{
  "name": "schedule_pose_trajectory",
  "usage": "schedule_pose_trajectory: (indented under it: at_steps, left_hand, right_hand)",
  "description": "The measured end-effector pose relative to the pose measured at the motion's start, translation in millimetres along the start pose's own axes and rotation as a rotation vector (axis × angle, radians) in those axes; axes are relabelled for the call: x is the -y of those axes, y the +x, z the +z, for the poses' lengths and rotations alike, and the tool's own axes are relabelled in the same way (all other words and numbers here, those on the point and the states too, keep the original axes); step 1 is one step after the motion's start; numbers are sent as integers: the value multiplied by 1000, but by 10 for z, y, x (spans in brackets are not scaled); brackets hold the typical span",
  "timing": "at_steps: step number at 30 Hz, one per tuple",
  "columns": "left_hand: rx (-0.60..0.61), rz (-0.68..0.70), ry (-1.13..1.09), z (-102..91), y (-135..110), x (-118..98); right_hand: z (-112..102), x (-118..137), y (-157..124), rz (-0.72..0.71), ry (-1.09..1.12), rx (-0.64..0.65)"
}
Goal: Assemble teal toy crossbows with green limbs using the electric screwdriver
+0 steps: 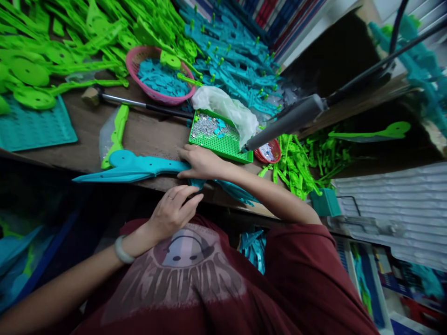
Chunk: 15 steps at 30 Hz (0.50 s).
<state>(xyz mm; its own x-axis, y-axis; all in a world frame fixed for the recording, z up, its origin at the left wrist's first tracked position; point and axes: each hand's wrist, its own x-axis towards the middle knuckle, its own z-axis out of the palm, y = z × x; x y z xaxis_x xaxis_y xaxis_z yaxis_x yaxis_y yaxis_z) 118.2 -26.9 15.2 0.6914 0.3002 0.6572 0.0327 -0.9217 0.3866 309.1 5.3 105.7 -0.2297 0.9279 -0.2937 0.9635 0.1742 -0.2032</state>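
Maroon cloth of the person's shirt [314, 279] lies nearest, with the left hand [174, 211] in front of it, a pale bangle [123, 250] on its wrist. Its fingers are half curled just off the near edge of the table [153, 132]; the palm is hidden, so I cannot tell whether it holds anything.

Just beyond, the right hand [202, 160] holds the right end of a long teal piece [139, 166], thumb on the near side and fingers on the far side. That piece lies along the table's near edge, its pointed end toward the left. More teal parts [237, 191] lie at the same edge under the right forearm.

Behind the long piece stretches a green piece with a translucent blade [118, 132]. Past the right hand sits a green perforated tray [223, 151] of silvery bits and teal chips, a clear bag draped over its far side and a grey-bodied tool [293, 118] angled down to its right end.

Right of it stand a red basket [278, 152] and a green heap [296, 170]. Farther back come a hammer [139, 104], then a pink basket [131, 65]; green pieces [104, 28] cover the far left corner, teal ones [226, 56] the far edge.
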Motion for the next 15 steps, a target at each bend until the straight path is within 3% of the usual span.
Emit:
schedule_pose_trajectory:
  at_steps: [5,8,12,15]
  left_hand:
    - [-1,20,88,10,6,52]
    - [24,55,127,10,2,87]
    - [37,83,83,-3,72,165]
    - [154,71,22,-6,193,271]
  right_hand:
    - [112,32,20,2,16,-61]
    - [59,38,-88,42,71,-85]
    - [-154,-112,-702,147,167,-291]
    - [-36,-221,-1393,284,181,-306]
